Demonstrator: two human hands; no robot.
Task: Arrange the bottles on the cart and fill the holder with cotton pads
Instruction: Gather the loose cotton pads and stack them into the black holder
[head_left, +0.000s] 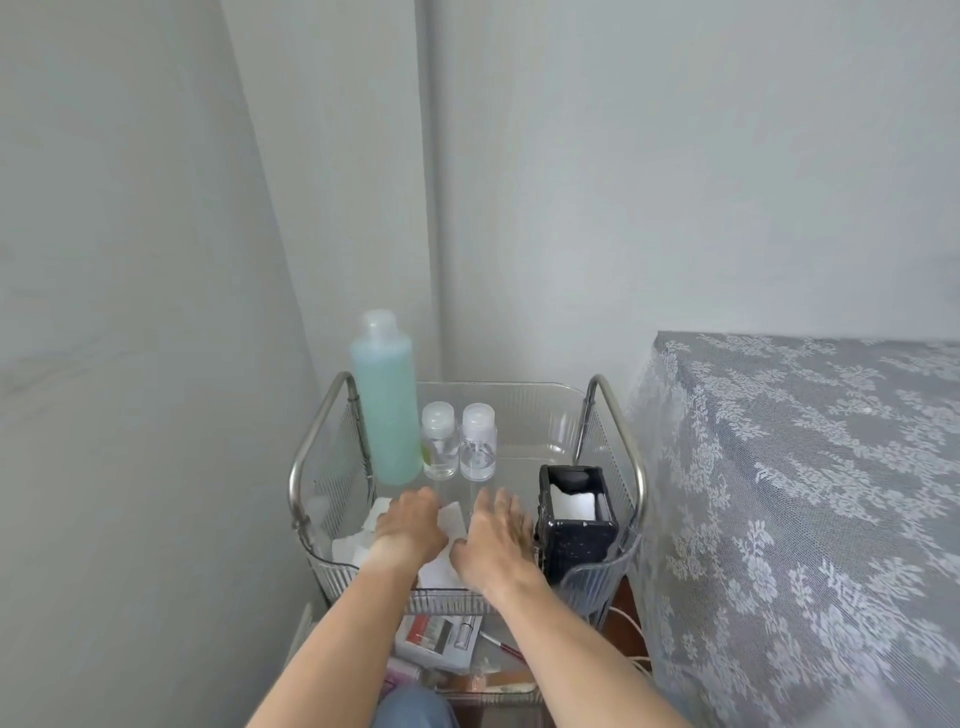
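Observation:
A tall bottle of blue-green liquid stands at the back left of the cart's clear top tray. Two small clear bottles stand side by side just right of it. A black holder at the front right has white cotton pads inside. Loose white cotton pads lie scattered on the tray's front left. My left hand rests palm down on them. My right hand lies beside it with fingers spread over the pads, just left of the holder.
The cart has metal handles on both sides and stands in a room corner. A lower shelf holds boxes and small items. A surface under a grey lace cloth stands close on the right. White cables hang by the cart's right side.

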